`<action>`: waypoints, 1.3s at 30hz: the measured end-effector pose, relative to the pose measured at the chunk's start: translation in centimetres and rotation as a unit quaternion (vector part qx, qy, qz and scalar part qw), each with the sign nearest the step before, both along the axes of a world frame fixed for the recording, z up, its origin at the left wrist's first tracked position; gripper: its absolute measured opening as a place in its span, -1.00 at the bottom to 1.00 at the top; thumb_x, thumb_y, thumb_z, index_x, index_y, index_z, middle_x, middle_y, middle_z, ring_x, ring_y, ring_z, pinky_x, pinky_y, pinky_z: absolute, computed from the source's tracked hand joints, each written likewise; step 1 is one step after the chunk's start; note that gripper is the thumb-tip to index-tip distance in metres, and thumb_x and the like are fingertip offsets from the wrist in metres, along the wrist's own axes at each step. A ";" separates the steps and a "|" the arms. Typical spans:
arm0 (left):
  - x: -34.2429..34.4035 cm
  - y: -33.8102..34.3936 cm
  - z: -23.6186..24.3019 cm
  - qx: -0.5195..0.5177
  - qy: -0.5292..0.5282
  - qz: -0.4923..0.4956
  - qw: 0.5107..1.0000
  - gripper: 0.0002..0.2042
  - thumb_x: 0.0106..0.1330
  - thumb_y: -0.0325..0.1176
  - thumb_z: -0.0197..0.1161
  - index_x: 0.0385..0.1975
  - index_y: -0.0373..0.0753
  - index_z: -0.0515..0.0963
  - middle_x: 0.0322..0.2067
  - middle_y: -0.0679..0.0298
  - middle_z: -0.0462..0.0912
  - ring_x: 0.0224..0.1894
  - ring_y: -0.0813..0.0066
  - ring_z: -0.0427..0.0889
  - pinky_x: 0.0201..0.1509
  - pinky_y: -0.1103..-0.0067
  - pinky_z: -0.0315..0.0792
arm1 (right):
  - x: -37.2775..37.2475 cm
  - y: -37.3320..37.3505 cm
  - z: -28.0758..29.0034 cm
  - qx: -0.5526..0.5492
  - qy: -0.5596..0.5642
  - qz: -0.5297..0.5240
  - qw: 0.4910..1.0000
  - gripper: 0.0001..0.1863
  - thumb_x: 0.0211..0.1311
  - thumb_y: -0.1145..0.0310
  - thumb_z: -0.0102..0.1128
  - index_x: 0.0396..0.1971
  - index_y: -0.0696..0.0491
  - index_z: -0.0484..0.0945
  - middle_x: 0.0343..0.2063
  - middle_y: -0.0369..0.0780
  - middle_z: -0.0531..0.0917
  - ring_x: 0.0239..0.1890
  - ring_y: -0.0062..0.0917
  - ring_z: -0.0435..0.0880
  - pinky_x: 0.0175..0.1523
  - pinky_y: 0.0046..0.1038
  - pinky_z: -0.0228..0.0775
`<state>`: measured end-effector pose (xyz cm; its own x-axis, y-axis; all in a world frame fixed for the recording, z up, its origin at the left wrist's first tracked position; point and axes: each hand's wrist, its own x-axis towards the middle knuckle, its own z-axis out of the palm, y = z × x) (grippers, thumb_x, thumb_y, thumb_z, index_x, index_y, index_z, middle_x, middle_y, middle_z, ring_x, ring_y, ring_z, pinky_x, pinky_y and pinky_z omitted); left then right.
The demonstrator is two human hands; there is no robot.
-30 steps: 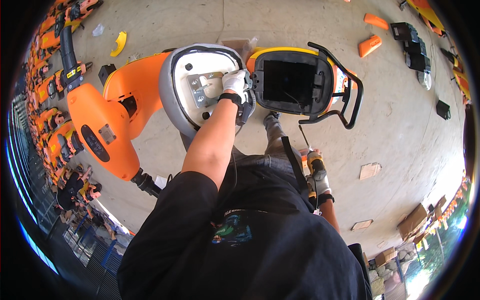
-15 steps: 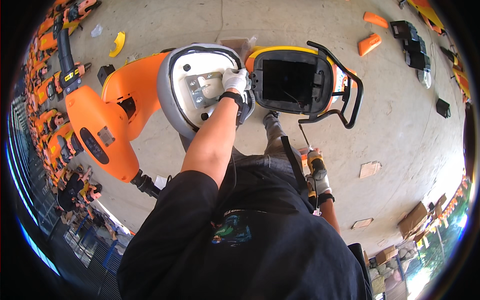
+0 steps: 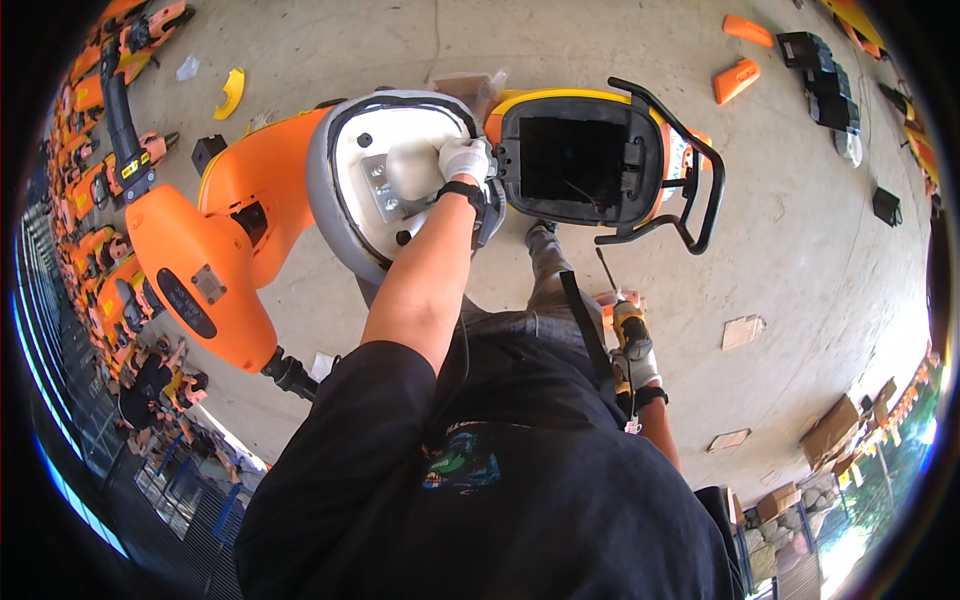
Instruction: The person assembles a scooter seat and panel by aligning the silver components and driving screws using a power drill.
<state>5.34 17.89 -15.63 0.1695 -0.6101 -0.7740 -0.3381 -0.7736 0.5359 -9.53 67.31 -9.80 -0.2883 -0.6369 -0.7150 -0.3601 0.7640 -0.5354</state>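
Note:
A grey scooter seat (image 3: 326, 190) is flipped open, its white underside (image 3: 352, 200) facing up. On that underside is a metal plate (image 3: 378, 185), partly covered by a pale, blurred round patch. My left hand (image 3: 463, 160), in a white glove, rests at the seat's hinge-side edge with fingers curled in; what they hold is hidden. Low by my right leg, my gloved right hand (image 3: 640, 368) grips a yellow and black cordless drill (image 3: 632, 330), its long thin bit pointing away from me. Right of the seat, a black storage compartment (image 3: 512, 120) lies open.
The scooter's orange front body (image 3: 200, 270) and handlebar grip (image 3: 290, 375) extend left. A black rear rack (image 3: 715, 190) juts out right. Orange panels (image 3: 737, 80), black boxes (image 3: 825, 85) and cardboard (image 3: 742, 332) lie on the floor. A person (image 3: 150, 390) crouches among scooters far left.
The view has shifted slightly. A pale round patch now covers part of the metal plate, which showed more fully before. Both hands keep nearly the same places.

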 end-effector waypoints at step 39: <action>0.2 0.6 -1.5 -0.218 -0.258 -0.356 0.871 -0.83 0.14 -0.31 0.22 -0.41 -0.24 0.68 -0.39 -0.01 0.68 -0.26 0.03 0.68 -0.08 0.32 0.52 | -0.1 -2.2 1.4 0.024 0.030 0.018 0.999 -0.61 0.00 0.15 0.39 -0.25 0.11 0.59 -0.37 -0.08 0.66 -0.30 -0.16 0.63 -0.18 -0.28 0.49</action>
